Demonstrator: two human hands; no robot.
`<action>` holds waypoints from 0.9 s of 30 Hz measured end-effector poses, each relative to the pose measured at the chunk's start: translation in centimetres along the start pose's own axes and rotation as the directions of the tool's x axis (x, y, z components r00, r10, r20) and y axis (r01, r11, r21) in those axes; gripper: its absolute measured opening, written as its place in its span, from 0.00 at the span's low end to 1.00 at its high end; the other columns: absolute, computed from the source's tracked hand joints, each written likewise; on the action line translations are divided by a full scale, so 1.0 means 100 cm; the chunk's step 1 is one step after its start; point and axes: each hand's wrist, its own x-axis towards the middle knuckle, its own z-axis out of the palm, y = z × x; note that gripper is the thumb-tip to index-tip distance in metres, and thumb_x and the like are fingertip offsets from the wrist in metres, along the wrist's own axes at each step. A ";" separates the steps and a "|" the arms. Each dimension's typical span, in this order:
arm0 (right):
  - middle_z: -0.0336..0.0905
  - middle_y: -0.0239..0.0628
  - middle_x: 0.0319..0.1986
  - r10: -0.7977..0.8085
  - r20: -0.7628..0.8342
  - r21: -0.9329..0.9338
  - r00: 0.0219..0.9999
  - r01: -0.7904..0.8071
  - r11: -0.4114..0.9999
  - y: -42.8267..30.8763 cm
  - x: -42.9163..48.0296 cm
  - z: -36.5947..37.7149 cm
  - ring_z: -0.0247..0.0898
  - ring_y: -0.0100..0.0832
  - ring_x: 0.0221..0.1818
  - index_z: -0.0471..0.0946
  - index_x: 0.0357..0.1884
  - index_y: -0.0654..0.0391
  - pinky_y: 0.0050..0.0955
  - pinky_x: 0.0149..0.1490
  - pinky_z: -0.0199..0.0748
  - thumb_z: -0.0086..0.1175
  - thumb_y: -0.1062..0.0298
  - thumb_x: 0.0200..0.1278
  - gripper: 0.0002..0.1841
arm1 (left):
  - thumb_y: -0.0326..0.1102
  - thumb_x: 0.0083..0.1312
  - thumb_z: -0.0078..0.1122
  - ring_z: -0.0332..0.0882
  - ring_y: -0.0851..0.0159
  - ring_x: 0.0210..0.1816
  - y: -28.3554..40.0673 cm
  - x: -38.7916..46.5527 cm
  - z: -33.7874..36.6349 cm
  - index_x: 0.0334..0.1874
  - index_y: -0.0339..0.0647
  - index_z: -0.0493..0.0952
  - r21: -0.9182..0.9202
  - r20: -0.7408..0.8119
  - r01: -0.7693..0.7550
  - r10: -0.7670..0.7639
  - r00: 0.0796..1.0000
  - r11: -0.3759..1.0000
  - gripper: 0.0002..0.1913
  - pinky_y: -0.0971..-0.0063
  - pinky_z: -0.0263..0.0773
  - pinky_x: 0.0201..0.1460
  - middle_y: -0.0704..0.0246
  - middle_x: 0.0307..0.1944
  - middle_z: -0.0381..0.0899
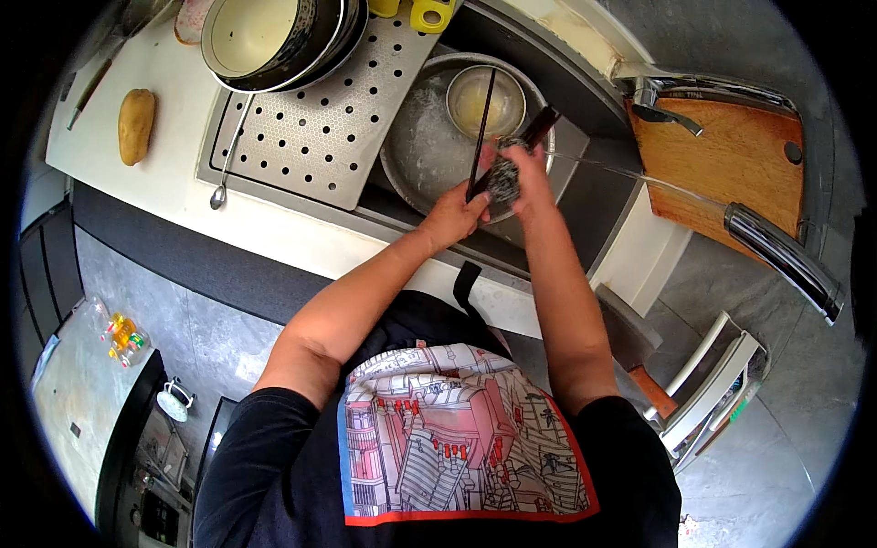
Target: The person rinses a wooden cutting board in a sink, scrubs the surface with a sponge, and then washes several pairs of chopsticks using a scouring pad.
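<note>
My left hand grips the lower ends of dark chopsticks, one of them standing apart from a thicker dark bundle. Against the bundle, my right hand presses a grey scouring pad, which looks like steel wool and is blurred. Both hands are over a large round metal basin in the sink. Inside the basin sits a small metal bowl with cloudy, yellowish liquid. A thin stream of water runs from the chrome faucet spout towards my right hand.
Stacked pots stand on a perforated metal drain board, with a long-handled spoon beside them. A potato lies on the white counter. A wooden cutting board lies right of the sink; a cleaver is below it.
</note>
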 end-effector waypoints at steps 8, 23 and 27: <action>0.73 0.45 0.38 -0.140 -0.159 0.304 0.977 0.184 0.935 -0.018 0.074 -0.030 0.76 0.40 0.37 0.66 0.48 0.60 0.40 0.39 0.79 0.48 0.81 0.50 0.19 | 0.32 0.68 0.47 0.63 0.76 0.20 -0.012 0.005 0.003 0.53 0.40 0.60 -0.269 0.236 0.067 -0.001 0.972 0.961 0.14 0.82 0.59 0.18 0.69 0.35 0.71; 0.75 0.48 0.39 -0.064 -0.058 0.443 0.996 0.083 0.893 -0.036 0.093 -0.073 0.76 0.40 0.35 0.62 0.58 0.61 0.38 0.39 0.78 0.46 0.78 0.54 0.26 | 0.34 0.68 0.47 0.60 0.77 0.17 -0.003 -0.004 0.001 0.50 0.45 0.60 -0.274 0.290 0.171 -0.088 0.953 0.947 0.12 0.83 0.55 0.15 0.72 0.28 0.68; 0.75 0.48 0.43 -0.313 -0.349 0.061 0.884 0.354 0.933 -0.033 0.072 -0.120 0.75 0.42 0.40 0.57 0.65 0.57 0.39 0.45 0.75 0.52 0.76 0.57 0.32 | 0.35 0.69 0.47 0.61 0.76 0.19 -0.006 -0.004 -0.002 0.49 0.41 0.61 -0.224 0.158 0.131 -0.096 0.983 0.966 0.11 0.81 0.58 0.16 0.71 0.29 0.68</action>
